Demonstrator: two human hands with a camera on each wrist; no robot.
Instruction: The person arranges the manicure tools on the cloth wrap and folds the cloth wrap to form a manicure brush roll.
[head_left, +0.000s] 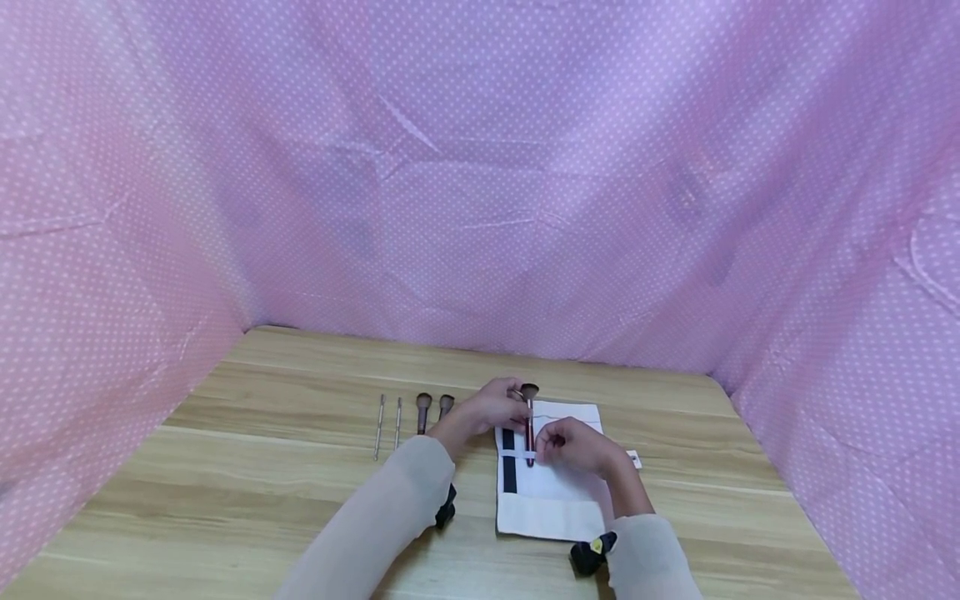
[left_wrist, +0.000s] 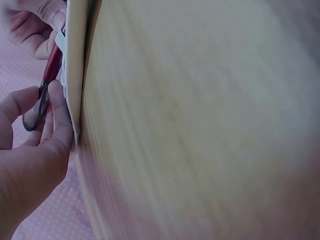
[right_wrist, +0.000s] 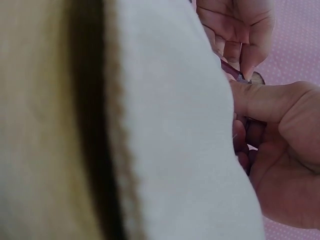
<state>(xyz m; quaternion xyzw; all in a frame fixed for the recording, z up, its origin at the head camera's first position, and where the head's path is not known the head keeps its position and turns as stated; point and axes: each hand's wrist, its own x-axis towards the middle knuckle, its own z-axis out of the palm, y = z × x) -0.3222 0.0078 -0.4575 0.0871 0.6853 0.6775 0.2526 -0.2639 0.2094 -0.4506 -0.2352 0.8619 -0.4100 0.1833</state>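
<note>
A makeup brush [head_left: 530, 429] with a dark red handle lies over an unfolded white brush case [head_left: 551, 518], bristles toward the far edge. Its lower handle passes under a white elastic band [head_left: 509, 453] that crosses the case. With thumb and fingers my left hand [head_left: 495, 406] pinches the brush just below its bristle head [left_wrist: 34, 116]. My right hand [head_left: 576, 444] has curled fingers and pinches the elastic band beside the handle. In the right wrist view the white cloth of the case [right_wrist: 175, 135] hides part of the right fingertips.
Left of the case, two more makeup brushes [head_left: 423, 402] lie partly behind my left forearm. Two thin silvery sticks [head_left: 378, 429] lie farther left. A black strip [head_left: 510, 475] runs along the case's left side. Pink dotted cloth [head_left: 480, 250] surrounds the wooden table [head_left: 225, 500].
</note>
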